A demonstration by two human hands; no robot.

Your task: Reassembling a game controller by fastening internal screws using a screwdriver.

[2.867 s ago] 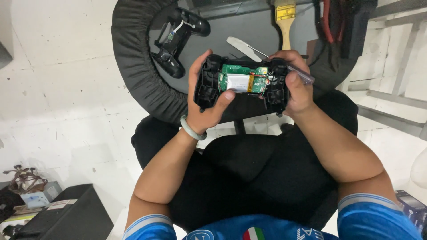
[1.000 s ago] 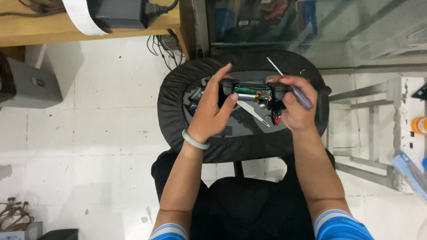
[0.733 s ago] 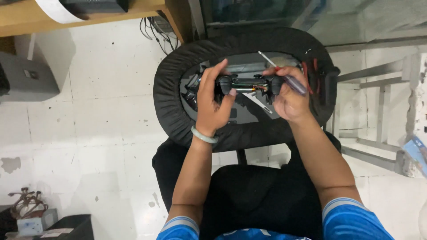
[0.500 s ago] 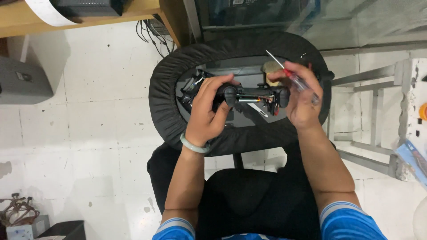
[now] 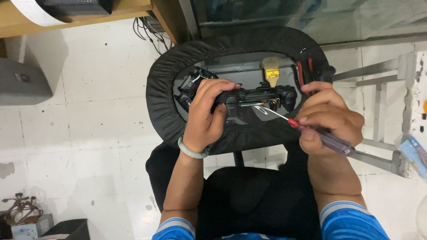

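White tiled floor, with a black cloth-rimmed tray (image 5: pixel 165 100) at upper centre serving as work surface. Item one: left hand (image 5: pixel 205 114), closed around the left grip of an opened black game controller (image 5: pixel 258 98), steadying it over the tray at frame centre. Item two: right hand (image 5: pixel 331 119), pinching a red-handled screwdriver (image 5: pixel 307 131) pen-fashion, tip angled into the controller's exposed innards (fine control, presumably). Item three: a yellow brush (image 5: pixel 271 71), parked in the tray just above.

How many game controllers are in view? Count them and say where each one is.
2. One opened black controller is held in the left hand, with the screwdriver in the right hand aimed at it. A second controller lies on the stool tray behind; others may be hidden.
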